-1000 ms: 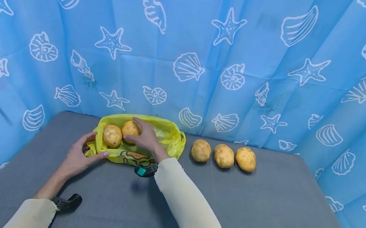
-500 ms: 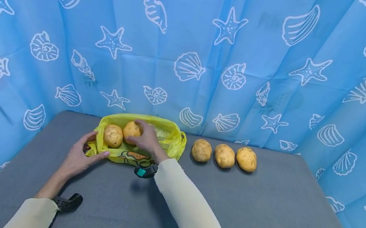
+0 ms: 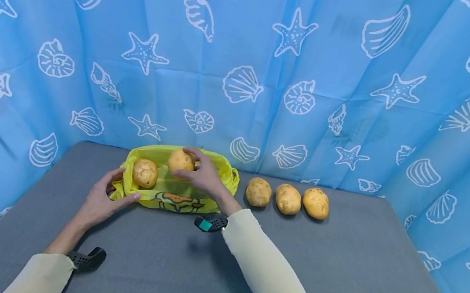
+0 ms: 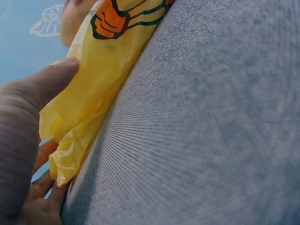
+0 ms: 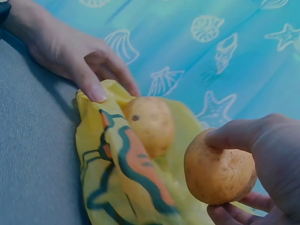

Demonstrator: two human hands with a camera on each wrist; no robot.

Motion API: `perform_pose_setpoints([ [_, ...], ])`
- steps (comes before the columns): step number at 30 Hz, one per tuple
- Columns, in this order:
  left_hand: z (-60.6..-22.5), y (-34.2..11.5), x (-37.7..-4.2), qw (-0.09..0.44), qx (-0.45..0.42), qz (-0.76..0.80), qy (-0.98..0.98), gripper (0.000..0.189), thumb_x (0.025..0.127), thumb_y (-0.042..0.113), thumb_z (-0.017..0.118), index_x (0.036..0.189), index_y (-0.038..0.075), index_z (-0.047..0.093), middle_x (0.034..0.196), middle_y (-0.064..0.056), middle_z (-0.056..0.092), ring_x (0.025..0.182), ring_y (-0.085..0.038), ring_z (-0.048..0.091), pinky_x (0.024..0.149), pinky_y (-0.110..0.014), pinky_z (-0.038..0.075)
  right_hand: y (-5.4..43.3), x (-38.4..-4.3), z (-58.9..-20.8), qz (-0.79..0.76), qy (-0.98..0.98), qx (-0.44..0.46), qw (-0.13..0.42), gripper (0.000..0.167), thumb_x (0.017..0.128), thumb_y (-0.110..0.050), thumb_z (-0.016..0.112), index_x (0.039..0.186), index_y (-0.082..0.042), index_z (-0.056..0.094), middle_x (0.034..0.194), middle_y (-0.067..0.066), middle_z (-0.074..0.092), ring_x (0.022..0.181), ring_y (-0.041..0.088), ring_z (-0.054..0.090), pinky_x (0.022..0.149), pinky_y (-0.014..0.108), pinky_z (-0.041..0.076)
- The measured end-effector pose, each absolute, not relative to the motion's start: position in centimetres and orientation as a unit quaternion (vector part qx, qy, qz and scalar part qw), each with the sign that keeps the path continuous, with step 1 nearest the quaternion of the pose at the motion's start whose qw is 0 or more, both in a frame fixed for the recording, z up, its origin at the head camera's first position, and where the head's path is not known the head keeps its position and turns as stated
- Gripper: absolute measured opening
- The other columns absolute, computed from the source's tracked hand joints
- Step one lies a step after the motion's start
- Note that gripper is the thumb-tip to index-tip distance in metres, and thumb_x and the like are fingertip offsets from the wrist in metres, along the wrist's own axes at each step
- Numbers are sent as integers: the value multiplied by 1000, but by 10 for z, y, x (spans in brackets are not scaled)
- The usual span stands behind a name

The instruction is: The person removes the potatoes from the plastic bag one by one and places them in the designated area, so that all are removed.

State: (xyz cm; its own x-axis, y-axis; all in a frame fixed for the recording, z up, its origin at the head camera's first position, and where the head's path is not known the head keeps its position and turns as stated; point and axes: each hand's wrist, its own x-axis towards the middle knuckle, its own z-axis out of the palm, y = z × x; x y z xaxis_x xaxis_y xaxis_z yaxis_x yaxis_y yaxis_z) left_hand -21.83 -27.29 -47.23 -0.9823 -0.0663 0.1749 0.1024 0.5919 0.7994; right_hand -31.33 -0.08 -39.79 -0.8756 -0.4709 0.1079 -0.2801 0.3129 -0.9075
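A yellow plastic bag (image 3: 165,200) with a printed orange-and-black pattern lies on its side, its mouth gaping upward, near the table's back edge. My left hand (image 3: 100,204) holds the bag's left end, thumb along the front and fingers around the far side. One potato (image 3: 145,173) rests inside the bag at that end. Between thumb and fingers, my right hand (image 3: 207,175) grips another potato (image 5: 218,168), raised over the bag's opening. In the right wrist view this potato is apart from the one in the bag.
Right of the bag, three potatoes stand in a row: a left one (image 3: 258,192), a middle one (image 3: 287,200) and a right one (image 3: 316,203). They sit on the grey cloth-covered table (image 3: 333,282). A blue shell-print curtain (image 3: 238,126) hangs behind the table and along both sides.
My right hand has lifted its potato up and to the right, away from the other potato in the bag. My left hand has stayed at the bag's left end.
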Motion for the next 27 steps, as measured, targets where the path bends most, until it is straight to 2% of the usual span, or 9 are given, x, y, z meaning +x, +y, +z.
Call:
perform_pose_setpoints([
  [4, -474, -272, -220, 107, -19, -453, -885, 91, 90, 40, 77, 156, -1, 28, 148, -29, 42, 134, -44, 41, 110, -60, 35, 21, -311, -391, -565, 782, -241, 102, 65, 91, -13, 77, 150, -16, 49, 136, 19, 47, 118, 38, 58, 89, 53, 56],
  [7, -475, -271, -220, 113, -27, -454, -883, 90, 91, 38, 77, 156, -2, 29, 146, -29, 43, 133, -44, 42, 108, -60, 36, 42, -307, -384, -565, 781, -248, 96, 65, 91, -14, 77, 150, -17, 50, 140, 19, 45, 121, 40, 57, 90, 56, 55],
  [11, -476, -271, -221, 116, -27, -456, -882, 91, 90, 37, 78, 156, -2, 29, 146, -29, 43, 132, -45, 42, 107, -60, 37, 71, -302, -376, -546, 793, -261, 65, 64, 91, -16, 77, 149, -17, 51, 143, 16, 46, 118, 37, 57, 85, 48, 57],
  [16, -476, -272, -220, 112, -20, -457, -882, 92, 90, 38, 78, 156, -2, 29, 146, -29, 42, 132, -45, 42, 108, -60, 36, 109, -297, -369, -552, 789, -266, 41, 65, 92, -14, 76, 151, -15, 49, 149, 14, 44, 119, 38, 58, 87, 49, 56],
  [27, -477, -272, -219, 116, -22, -455, -883, 91, 90, 38, 78, 156, -2, 29, 146, -29, 43, 132, -45, 42, 107, -60, 36, 206, -279, -370, -558, 810, -181, -6, 65, 94, -15, 74, 153, -16, 46, 149, 18, 40, 121, 41, 55, 89, 45, 55],
])
